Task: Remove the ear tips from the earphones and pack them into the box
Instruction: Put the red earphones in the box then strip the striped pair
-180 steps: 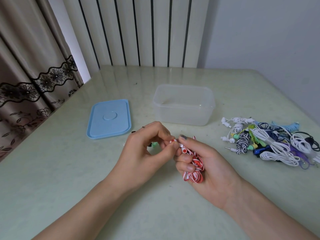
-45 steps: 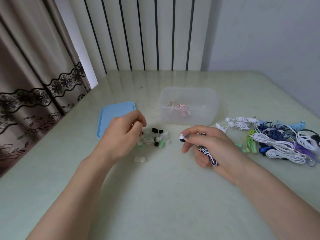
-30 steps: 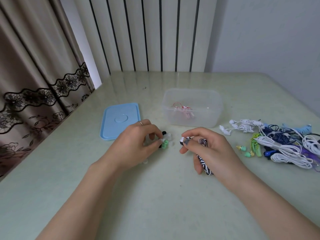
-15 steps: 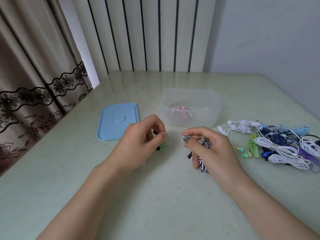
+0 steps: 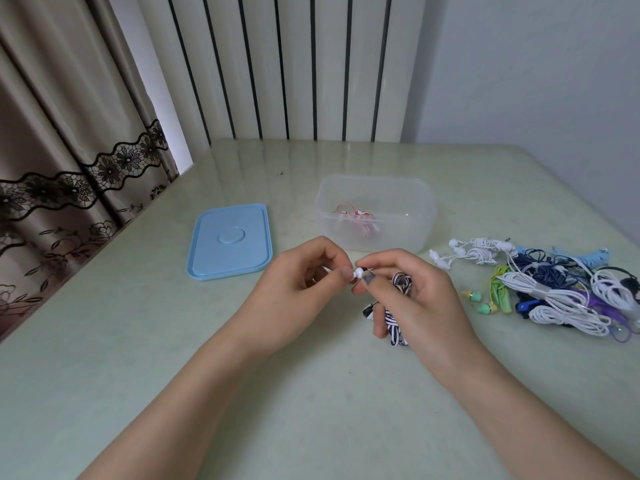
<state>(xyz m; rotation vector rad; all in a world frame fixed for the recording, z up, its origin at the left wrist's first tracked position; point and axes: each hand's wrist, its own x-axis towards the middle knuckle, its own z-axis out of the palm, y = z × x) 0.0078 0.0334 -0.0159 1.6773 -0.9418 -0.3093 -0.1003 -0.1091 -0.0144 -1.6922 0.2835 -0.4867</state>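
Observation:
My right hand (image 5: 414, 296) holds a coiled black-and-white striped earphone (image 5: 396, 318) and pinches one of its buds. My left hand (image 5: 298, 289) pinches the white ear tip (image 5: 358, 271) on that bud. The two hands meet in front of the clear plastic box (image 5: 375, 213), which holds a red-and-white earphone (image 5: 356, 220). The loose ear tips seen earlier on the table are hidden behind my left hand.
A blue lid (image 5: 230, 240) lies flat left of the box. A tangled pile of earphones (image 5: 554, 289), white, navy, green and purple, lies on the table (image 5: 138, 341) at the right. Curtains hang at the left; a striped wall panel stands behind.
The red-and-white earphone went into the box. My right hand took up the striped earphone. My left hand left the loose ear tips and now pinches the tip on the held bud.

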